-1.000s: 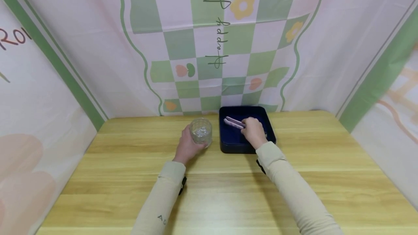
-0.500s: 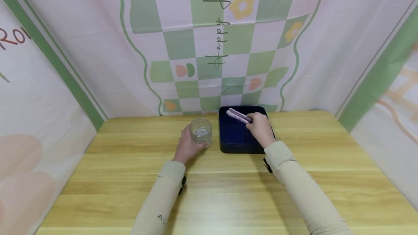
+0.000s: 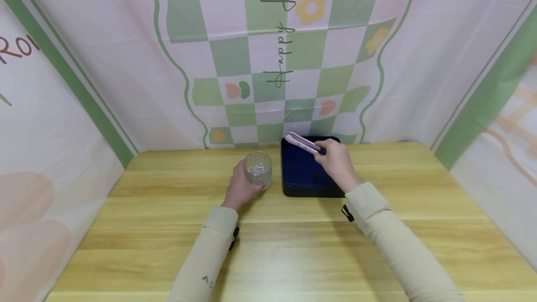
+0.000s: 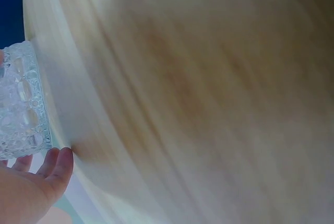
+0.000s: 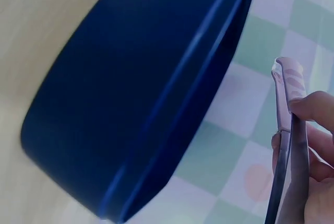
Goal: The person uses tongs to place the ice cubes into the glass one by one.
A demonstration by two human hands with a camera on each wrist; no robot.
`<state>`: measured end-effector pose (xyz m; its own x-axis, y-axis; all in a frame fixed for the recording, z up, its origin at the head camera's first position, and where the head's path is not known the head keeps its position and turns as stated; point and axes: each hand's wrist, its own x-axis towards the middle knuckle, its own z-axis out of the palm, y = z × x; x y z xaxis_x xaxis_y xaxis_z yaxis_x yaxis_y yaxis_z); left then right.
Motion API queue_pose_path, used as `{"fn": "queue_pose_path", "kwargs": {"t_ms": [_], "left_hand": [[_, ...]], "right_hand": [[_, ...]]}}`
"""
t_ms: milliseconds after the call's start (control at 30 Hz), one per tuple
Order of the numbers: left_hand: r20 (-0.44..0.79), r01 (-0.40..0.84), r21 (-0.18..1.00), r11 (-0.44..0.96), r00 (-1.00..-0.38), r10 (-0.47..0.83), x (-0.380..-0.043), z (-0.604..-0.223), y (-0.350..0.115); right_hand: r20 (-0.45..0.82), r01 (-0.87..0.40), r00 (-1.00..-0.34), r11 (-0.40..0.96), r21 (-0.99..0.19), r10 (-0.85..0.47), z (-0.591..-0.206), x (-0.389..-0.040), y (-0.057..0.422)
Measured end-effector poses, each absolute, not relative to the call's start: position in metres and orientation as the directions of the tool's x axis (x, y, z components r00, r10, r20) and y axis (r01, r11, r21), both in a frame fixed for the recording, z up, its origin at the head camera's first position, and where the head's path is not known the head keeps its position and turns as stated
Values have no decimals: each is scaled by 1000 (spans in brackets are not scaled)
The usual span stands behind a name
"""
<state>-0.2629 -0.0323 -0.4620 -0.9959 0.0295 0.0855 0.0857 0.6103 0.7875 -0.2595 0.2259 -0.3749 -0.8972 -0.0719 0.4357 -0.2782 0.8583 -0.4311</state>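
My left hand (image 3: 241, 187) holds a clear glass (image 3: 259, 168) upright on the table, thumb and fingers round its sides. Clear, shiny bits show inside it; their kind is hard to make out. The left wrist view shows the embossed wall of the glass (image 4: 21, 101) beside the fingertips. With my right hand (image 3: 337, 161) I grip a pair of tongs (image 3: 303, 143), pale pink at the tips and dark along the arms, above a dark blue square tray (image 3: 299, 174). A small clear piece (image 5: 275, 67) seems to sit between the tong tips.
The wooden table (image 3: 285, 255) reaches back to a hanging cloth (image 3: 268, 45) with green and white checks. Side cloths (image 3: 54, 120) hang at left and right. The tray's raised rim stands just right of the glass.
My right hand has lifted the tongs up out of the tray, first shifting right and back; the tong tips now point toward the upper left. The left hand and glass stay still.
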Motion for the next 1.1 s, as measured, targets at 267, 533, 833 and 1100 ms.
{"fn": "queue_pose_path", "kwargs": {"t_ms": [267, 533, 833, 1100], "left_hand": [[83, 81, 795, 602, -996, 24, -263, -462, -32], [100, 97, 800, 593, -995, 28, -263, -462, -32], [75, 80, 817, 572, -997, 33, -262, -460, -33], [83, 91, 818, 568, -996, 40, -261, -460, -33]], "right_hand": [[465, -353, -874, 842, -408, -141, -364, -246, 204], [419, -401, -882, 812, -425, -216, -363, -234, 184], [384, -426, -883, 806, -412, -271, -371, -229, 170], [373, -458, -872, 797, -393, -317, -378, -230, 162]]}}
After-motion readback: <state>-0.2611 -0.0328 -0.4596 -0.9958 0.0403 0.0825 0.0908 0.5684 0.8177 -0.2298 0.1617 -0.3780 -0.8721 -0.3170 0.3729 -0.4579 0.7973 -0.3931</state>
